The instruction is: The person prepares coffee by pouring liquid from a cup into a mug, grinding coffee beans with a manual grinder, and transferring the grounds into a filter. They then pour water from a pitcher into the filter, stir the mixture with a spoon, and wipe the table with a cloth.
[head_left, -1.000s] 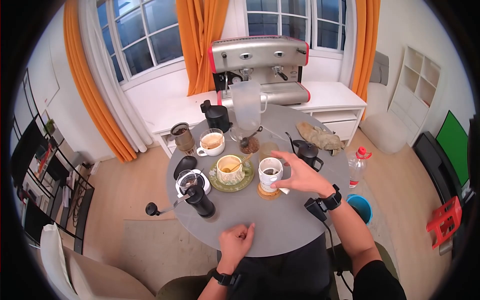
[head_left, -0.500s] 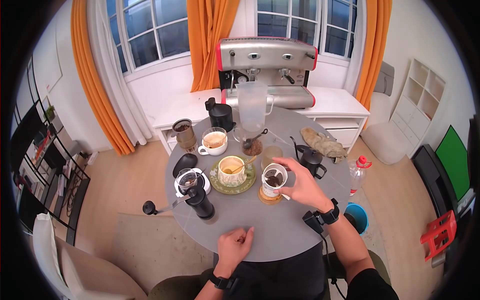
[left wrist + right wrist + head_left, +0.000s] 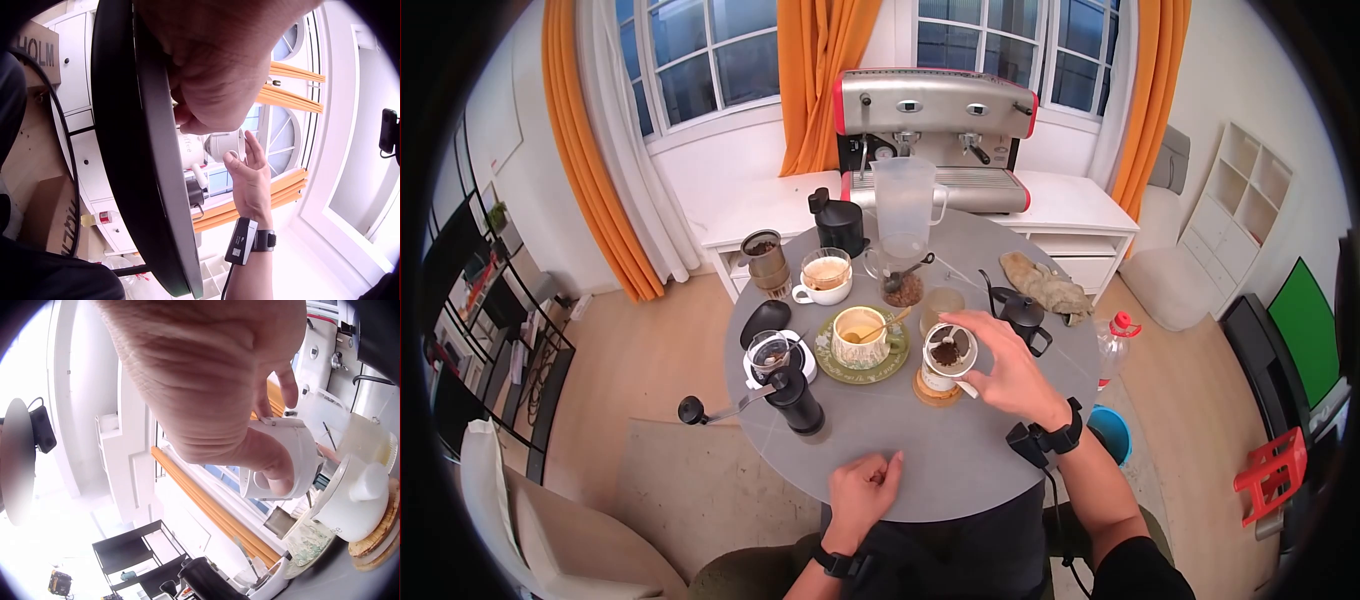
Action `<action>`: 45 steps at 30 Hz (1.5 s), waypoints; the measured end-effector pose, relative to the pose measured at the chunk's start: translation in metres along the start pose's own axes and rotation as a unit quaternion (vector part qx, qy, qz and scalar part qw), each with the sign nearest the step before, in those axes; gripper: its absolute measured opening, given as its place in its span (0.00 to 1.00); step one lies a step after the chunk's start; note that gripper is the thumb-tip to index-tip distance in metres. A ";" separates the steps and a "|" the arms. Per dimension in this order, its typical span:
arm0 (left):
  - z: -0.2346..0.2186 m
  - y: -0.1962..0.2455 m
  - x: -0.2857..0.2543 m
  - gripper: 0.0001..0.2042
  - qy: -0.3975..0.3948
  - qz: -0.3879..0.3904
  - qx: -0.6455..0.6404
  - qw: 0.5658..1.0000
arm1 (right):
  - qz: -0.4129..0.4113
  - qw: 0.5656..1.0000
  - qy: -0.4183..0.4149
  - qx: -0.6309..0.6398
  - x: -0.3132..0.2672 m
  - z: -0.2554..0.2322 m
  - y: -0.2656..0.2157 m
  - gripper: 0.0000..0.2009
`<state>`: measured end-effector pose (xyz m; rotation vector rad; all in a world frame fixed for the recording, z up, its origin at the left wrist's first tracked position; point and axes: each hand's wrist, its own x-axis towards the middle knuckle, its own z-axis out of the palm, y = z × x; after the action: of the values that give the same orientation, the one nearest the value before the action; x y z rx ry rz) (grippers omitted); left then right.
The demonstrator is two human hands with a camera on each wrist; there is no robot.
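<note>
My right hand (image 3: pixel 1012 370) pinches a white cylindrical cup (image 3: pixel 301 453) between thumb and fingers. Dark brown coffee grounds (image 3: pixel 946 353) show inside it, and its mouth tilts toward me. Close under it stands a white mug (image 3: pixel 353 503) with lettering, on a round wooden coaster (image 3: pixel 380 540). My left hand (image 3: pixel 864 492) rests at the near edge of the grey table (image 3: pixel 890 430), fingers loosely curled, thumb out, holding nothing. In the left wrist view the right hand (image 3: pixel 251 184) and the raised white cup (image 3: pixel 224 144) appear beyond it.
To the left are a patterned cup (image 3: pixel 860 350) on a green plate (image 3: pixel 838 370), a black hand grinder (image 3: pixel 798 405), and a white scale (image 3: pixel 805 362). A clear pitcher (image 3: pixel 903 210) and black pot (image 3: pixel 836 225) stand behind. A black kettle (image 3: pixel 1022 318) and a cloth (image 3: pixel 1048 285) lie right.
My right hand has closed on the white cup, raised it a little over the mug and tipped its mouth toward me. The left hand has stayed in place; the head view has shifted slightly.
</note>
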<state>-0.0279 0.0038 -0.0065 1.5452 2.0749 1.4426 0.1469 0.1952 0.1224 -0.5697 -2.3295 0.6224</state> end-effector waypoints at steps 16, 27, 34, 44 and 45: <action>-0.002 0.000 -0.001 0.20 0.000 0.010 -0.009 1.000 | 0.074 0.994 0.058 0.047 0.007 0.013 0.002 0.39; -0.002 -0.001 -0.001 0.20 0.006 0.017 -0.007 1.000 | 0.112 0.989 0.084 0.044 0.008 0.015 0.009 0.38; -0.002 0.001 -0.001 0.20 0.008 0.023 0.000 1.000 | 0.125 0.987 0.089 0.048 0.010 0.017 0.006 0.37; -0.001 0.000 -0.001 0.20 0.006 0.016 -0.008 1.000 | 0.138 0.985 0.093 0.049 0.010 0.020 0.008 0.38; -0.001 0.000 -0.001 0.20 0.007 0.015 -0.008 1.000 | 0.133 0.986 0.089 0.050 0.010 0.022 0.008 0.38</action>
<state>-0.0284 0.0023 -0.0063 1.5711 2.0518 1.4801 0.1271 0.2012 0.1080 -0.8605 -2.0604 0.7735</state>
